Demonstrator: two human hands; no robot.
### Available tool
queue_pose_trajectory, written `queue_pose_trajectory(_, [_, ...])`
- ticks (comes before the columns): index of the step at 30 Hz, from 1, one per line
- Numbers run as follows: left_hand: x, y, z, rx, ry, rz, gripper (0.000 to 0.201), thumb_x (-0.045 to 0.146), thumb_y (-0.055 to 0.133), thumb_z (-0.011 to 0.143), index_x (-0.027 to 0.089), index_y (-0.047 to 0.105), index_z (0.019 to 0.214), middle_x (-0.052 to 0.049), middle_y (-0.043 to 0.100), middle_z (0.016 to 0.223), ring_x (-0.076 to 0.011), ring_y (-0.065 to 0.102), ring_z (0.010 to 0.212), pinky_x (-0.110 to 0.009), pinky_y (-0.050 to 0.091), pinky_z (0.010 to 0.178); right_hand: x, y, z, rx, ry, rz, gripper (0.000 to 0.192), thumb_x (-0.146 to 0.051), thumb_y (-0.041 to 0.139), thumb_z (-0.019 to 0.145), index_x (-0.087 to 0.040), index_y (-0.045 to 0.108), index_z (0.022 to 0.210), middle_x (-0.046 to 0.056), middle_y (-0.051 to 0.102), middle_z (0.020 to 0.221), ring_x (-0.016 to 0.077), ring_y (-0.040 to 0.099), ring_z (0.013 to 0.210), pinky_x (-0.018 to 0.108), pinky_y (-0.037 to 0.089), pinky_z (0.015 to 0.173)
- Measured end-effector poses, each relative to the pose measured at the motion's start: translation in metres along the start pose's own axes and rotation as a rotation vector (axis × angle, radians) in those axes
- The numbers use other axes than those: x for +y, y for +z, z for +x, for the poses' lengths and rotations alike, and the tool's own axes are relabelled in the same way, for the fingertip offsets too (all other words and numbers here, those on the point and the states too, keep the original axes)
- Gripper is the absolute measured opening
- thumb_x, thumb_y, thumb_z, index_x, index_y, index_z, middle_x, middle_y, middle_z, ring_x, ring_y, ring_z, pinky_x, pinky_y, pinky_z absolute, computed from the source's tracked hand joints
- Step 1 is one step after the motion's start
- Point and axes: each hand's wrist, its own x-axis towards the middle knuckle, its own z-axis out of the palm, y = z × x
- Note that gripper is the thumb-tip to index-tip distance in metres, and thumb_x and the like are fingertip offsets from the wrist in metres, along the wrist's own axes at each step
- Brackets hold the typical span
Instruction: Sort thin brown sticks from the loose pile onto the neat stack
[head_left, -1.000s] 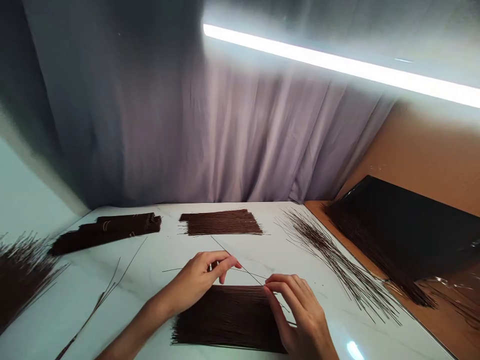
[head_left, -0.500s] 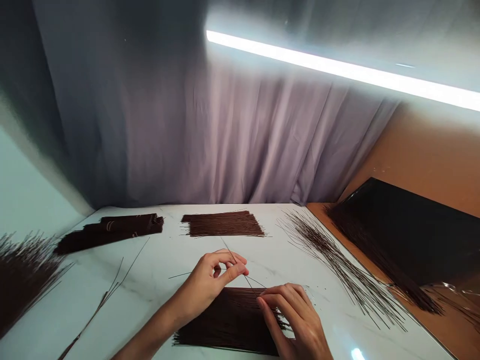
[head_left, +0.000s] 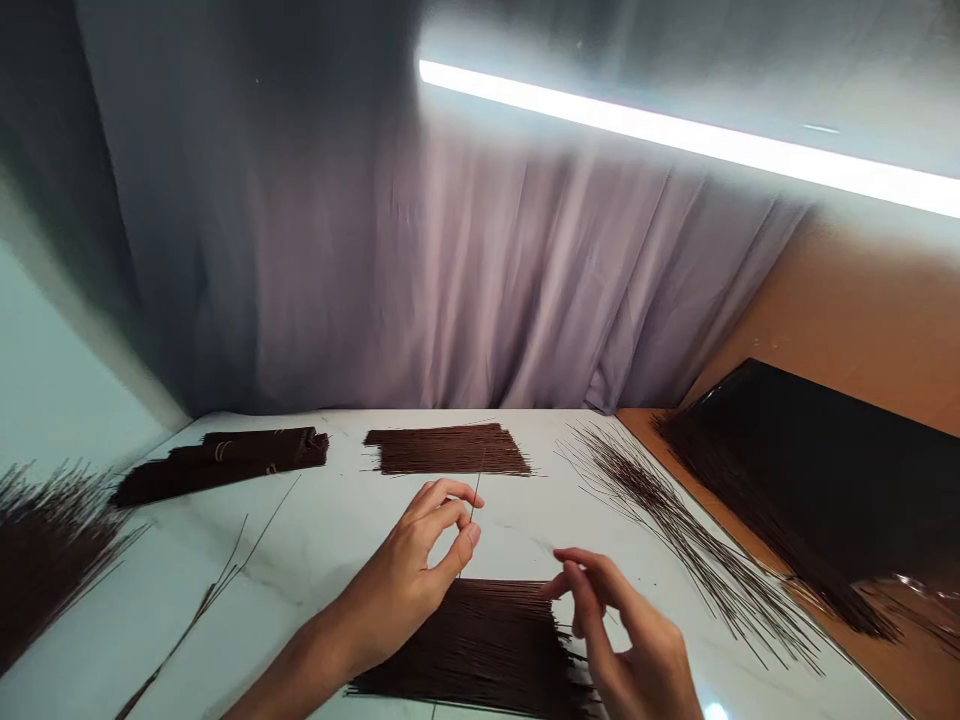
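My left hand (head_left: 427, 560) is above the left part of a dense mat of thin dark brown sticks (head_left: 487, 640). Its thumb and fingertips pinch one thin dark stick (head_left: 475, 495), which points up and slightly right; its lower end runs toward the mat's far edge. To the right of it, my right hand (head_left: 626, 625) hovers over the mat's right end, fingers apart and bent, with nothing visible in them. The mat lies flat on the white table with uneven ends at its right side, partly hidden by both hands.
A second flat stack of brown sticks (head_left: 450, 449) lies farther back. Dark tied bundles (head_left: 247, 460) are back left, with loose sticks (head_left: 206, 600) before them. A spread bunch (head_left: 675, 530) lies right, beside a black sheet (head_left: 817, 460). More sticks (head_left: 45, 550) fill the left edge.
My right hand has lifted off the mat's far right corner and moved right, its fingers parting. The left fingers have shifted slightly up and left, and the stick crossing them sideways is gone from view.
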Motion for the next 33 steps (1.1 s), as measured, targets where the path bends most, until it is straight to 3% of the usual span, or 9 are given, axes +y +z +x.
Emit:
queue_pose_trajectory(4, [-0.004, 0.002, 0.003, -0.012, -0.032, -0.08, 0.035, 0.042, 0.043, 0.106, 0.022, 0.056, 0.08, -0.003, 0.065, 0.107, -0.021, 0.06, 0.101, -0.032, 0.045, 0.092, -0.005, -0.011, 0.009, 0.069, 0.141, 0.023, 0.022, -0.043, 0.051, 0.103, -0.024, 0.059, 0.11, 0.001, 0.074, 0.074, 0.0142, 0.062, 0.049, 0.02, 0.043, 0.035])
queue_pose_trajectory(7, [-0.016, 0.006, 0.007, -0.014, -0.106, -0.204, 0.038, 0.047, 0.04, 0.106, 0.021, 0.058, 0.084, -0.002, 0.065, 0.088, -0.0163, 0.061, 0.075, -0.029, 0.049, 0.074, -0.006, -0.005, 0.004, 0.012, 0.051, 0.056, 0.019, -0.04, 0.051, 0.104, -0.023, 0.058, 0.107, 0.001, 0.072, 0.069, 0.0154, 0.063, 0.05, 0.023, 0.052, 0.047])
queue_pose_trajectory(11, [-0.033, 0.007, 0.012, -0.009, -0.173, -0.382, 0.036, 0.052, 0.038, 0.105, 0.021, 0.058, 0.104, -0.002, 0.063, 0.091, -0.0102, 0.045, 0.057, -0.022, 0.036, 0.05, -0.003, 0.012, -0.009, -0.09, -0.142, 0.001, 0.013, -0.034, 0.051, 0.104, -0.023, 0.059, 0.104, -0.001, 0.066, 0.063, 0.0157, 0.061, 0.051, 0.025, 0.051, 0.053])
queue_pose_trajectory(18, [-0.048, 0.002, 0.016, 0.071, -0.197, -0.338, 0.04, 0.052, 0.042, 0.102, 0.019, 0.06, 0.116, 0.003, 0.053, 0.076, -0.0101, 0.027, 0.053, -0.022, 0.022, 0.046, 0.003, 0.016, -0.011, -0.128, -0.181, -0.05, 0.007, -0.026, 0.049, 0.104, -0.024, 0.055, 0.106, -0.003, 0.062, 0.063, 0.0146, 0.058, 0.05, 0.025, 0.047, 0.051])
queue_pose_trajectory(26, [-0.044, -0.001, 0.02, 0.137, -0.21, -0.345, 0.043, 0.06, 0.051, 0.096, 0.019, 0.063, 0.091, 0.007, 0.047, 0.063, -0.008, 0.022, 0.047, -0.021, 0.017, 0.043, 0.01, 0.02, -0.014, -0.149, -0.251, -0.195, 0.012, -0.029, 0.046, 0.105, -0.024, 0.057, 0.104, -0.005, 0.055, 0.055, 0.0156, 0.058, 0.048, 0.026, 0.047, 0.048])
queue_pose_trajectory(33, [-0.047, 0.0, 0.022, 0.175, -0.198, -0.401, 0.04, 0.056, 0.058, 0.093, 0.017, 0.061, 0.082, 0.005, 0.05, 0.07, -0.0062, 0.025, 0.048, -0.019, 0.018, 0.043, 0.01, 0.024, -0.017, -0.193, -0.264, -0.238, 0.014, -0.03, 0.043, 0.106, -0.025, 0.055, 0.098, -0.004, 0.056, 0.057, 0.0167, 0.057, 0.048, 0.026, 0.046, 0.047])
